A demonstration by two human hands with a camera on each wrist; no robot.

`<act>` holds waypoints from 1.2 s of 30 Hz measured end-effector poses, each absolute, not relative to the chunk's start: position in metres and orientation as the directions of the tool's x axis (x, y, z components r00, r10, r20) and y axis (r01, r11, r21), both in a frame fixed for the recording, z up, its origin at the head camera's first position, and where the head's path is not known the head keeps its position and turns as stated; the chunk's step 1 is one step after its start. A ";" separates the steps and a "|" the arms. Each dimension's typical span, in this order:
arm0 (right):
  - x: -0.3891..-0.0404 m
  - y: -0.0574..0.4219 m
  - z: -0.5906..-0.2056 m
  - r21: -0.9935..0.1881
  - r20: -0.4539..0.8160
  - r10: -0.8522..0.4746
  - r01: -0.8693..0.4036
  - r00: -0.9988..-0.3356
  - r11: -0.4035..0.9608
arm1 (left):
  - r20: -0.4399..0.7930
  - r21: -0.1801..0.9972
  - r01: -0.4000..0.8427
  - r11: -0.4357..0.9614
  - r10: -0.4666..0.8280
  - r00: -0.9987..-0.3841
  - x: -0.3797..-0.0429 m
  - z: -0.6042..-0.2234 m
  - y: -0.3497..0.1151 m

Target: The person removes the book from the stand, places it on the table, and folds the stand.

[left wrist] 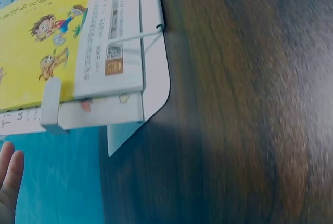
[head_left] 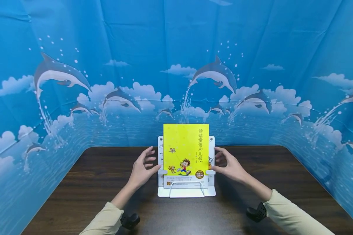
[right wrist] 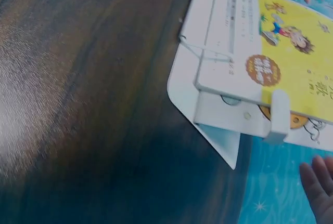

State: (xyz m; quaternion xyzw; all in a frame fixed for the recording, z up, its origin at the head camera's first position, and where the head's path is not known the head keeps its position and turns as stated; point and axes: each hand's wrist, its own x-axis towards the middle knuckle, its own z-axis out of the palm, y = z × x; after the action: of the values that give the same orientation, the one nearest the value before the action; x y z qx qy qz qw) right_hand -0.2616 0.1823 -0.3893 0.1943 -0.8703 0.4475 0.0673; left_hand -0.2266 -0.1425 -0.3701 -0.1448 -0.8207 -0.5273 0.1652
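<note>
A yellow children's book [head_left: 179, 143] with a running boy on its cover stands upright on a white book stand [head_left: 211, 191]. White page clips, one left [head_left: 163, 172] and one right [head_left: 210, 172], overlap the book's side edges. A white wire bar [head_left: 186, 196] crosses low in front. To the stand's left is my left hand [head_left: 142, 168], fingers apart and loosely bent, thumb tip beside the clip. My right hand [head_left: 230, 165] mirrors it on the other side. Both wrist views show a gap between the fingers and the stand, with nothing held.
The stand rests on a dark wood table [head_left: 100, 182]. Behind and at both sides hangs a blue backdrop [head_left: 135, 49] printed with dolphins and clouds. Black devices, one at the left wrist [head_left: 130, 222] and one at the right [head_left: 256, 212], sit below the cream sleeves.
</note>
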 end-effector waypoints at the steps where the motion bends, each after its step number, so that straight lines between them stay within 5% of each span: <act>1: -0.262 0.181 -0.390 -0.752 0.302 -0.264 -0.399 -0.916 0.525 | 0.425 0.819 0.411 0.400 0.059 -0.903 -0.227 -0.371 -0.141; 13: -0.265 0.164 -0.393 -0.760 0.341 -0.253 -0.424 -0.906 0.493 | 0.476 0.800 0.449 0.399 0.036 -0.879 -0.255 -0.406 -0.132; 36: -0.268 0.139 -0.394 -0.804 0.325 -0.039 -0.298 -0.945 0.515 | 0.526 0.783 0.448 0.431 -0.075 -0.847 -0.264 -0.417 -0.115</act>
State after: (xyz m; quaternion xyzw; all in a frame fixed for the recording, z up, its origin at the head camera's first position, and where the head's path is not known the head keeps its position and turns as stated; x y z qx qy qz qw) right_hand -0.2683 0.1390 -0.3944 0.0981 -0.8599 0.4827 0.1339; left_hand -0.2641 -0.1151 -0.4169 -0.1154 -0.8078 -0.5206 0.2513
